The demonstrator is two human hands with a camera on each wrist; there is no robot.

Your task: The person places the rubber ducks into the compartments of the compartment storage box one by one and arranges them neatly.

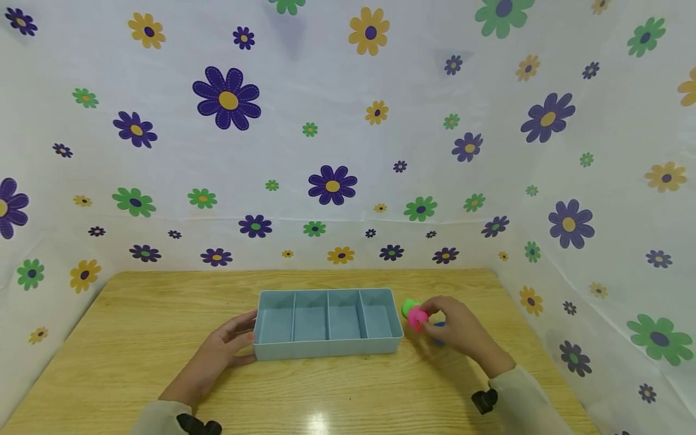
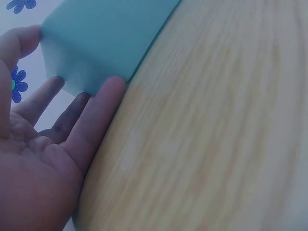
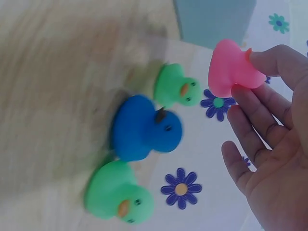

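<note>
A pink rubber duck (image 1: 417,318) is pinched between the thumb and fingers of my right hand (image 1: 457,326), lifted beside the right end of a blue-grey divided box (image 1: 326,348). In the right wrist view, a blue duck (image 3: 139,127) sits between two green ducks, a smaller one (image 3: 171,85) and a larger one (image 3: 113,190), all on the table below the right hand. My left hand (image 1: 220,350) touches the box's left end with its fingertips, its fingers fairly straight. The larger green duck is hidden in the head view.
The wooden table (image 1: 163,308) carries the box in its middle. A white cloth (image 1: 293,151) with printed flowers stands behind the table and along both sides. Inside the box, dividers (image 1: 328,317) separate several compartments, with nothing visible in them.
</note>
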